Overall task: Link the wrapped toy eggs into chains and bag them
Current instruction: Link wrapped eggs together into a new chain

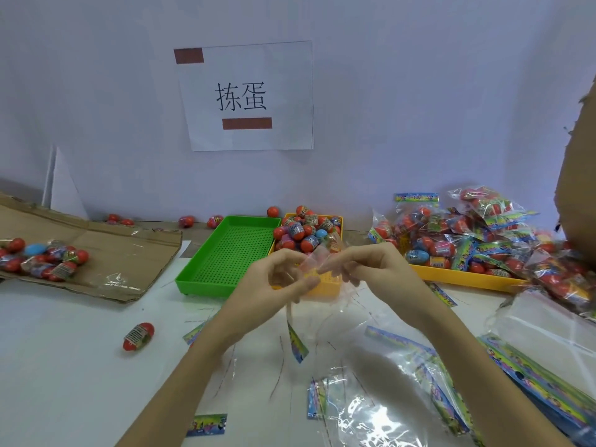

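Wrapped toy eggs (306, 232) sit heaped in a yellow tray (325, 285) at mid-tabletop, just behind the hands; a green tray (225, 253) stands beside it, to the left. More eggs lie on flattened cardboard (122, 253) at far left, and one stray egg (138, 336) lies alone on the white tabletop (64, 350). Filled bags (467, 240) are piled at right. Left hand (280, 279) and right hand (364, 266) both pinch a clear plastic bag (317, 266) at its mouth, fingers curled on the film, apparently parting it. Loose empty bags (371, 398) lie in front. Judgement: film is thin, limp and slippery, best held at the edge; eggs look light, hard-shelled, their glossy wrap slick, so take them by the wrapper ends when linking.
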`<state>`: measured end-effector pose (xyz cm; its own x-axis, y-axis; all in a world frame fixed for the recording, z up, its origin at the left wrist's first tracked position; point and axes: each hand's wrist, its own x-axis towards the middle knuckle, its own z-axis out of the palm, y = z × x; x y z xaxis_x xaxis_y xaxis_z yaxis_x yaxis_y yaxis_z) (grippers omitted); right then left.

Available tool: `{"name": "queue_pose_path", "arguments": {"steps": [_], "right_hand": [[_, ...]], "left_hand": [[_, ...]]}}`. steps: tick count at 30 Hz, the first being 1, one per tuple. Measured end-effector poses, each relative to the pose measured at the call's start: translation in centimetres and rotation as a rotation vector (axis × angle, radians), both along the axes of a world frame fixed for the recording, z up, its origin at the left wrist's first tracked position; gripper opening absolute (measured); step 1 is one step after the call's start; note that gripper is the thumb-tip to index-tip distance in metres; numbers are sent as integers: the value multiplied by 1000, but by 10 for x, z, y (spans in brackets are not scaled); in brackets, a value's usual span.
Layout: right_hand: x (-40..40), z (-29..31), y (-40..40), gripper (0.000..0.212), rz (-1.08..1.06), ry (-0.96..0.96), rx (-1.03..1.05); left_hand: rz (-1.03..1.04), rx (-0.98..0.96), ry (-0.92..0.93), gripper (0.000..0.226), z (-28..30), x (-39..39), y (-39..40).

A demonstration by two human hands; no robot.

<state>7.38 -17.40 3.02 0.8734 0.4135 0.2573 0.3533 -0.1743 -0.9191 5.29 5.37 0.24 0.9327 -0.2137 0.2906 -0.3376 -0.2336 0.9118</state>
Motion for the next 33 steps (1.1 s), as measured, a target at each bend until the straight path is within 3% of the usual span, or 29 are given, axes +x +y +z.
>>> {"name": "queue_pose_path", "arguments": {"steps": [3,5,8,12,15,20,24,28,33], "right_hand": [[2,1,-3,41,-61,-61,-92],[4,-2,-1,21,-182,-191,-182],[7,-8,4,15,-286,-312,-317],[7,-9,8,14,-156,-215,-201],[8,-13,8,11,-177,-206,-213],[6,-8,4,8,-115,-200,-109],[3,-6,7,10,-47,-128,-121],[-1,-9,11,10,-16,-85,-223],[-7,-14,19,3,19,-255,-335]], "left_hand": [[-6,-32,37,37,-2,1,2],[54,-2,-19,36,-3,1,1],[168,88,-118,33,-6,1,1],[208,119,-182,31,-7,0,1],[198,149,-239,34,-8,0,1],[273,409,-500,44,-10,1,5],[323,513,-525,59,-10,4,9],[233,542,-428,75,-9,2,7],[-50,187,-94,63,-6,0,-3]]}}
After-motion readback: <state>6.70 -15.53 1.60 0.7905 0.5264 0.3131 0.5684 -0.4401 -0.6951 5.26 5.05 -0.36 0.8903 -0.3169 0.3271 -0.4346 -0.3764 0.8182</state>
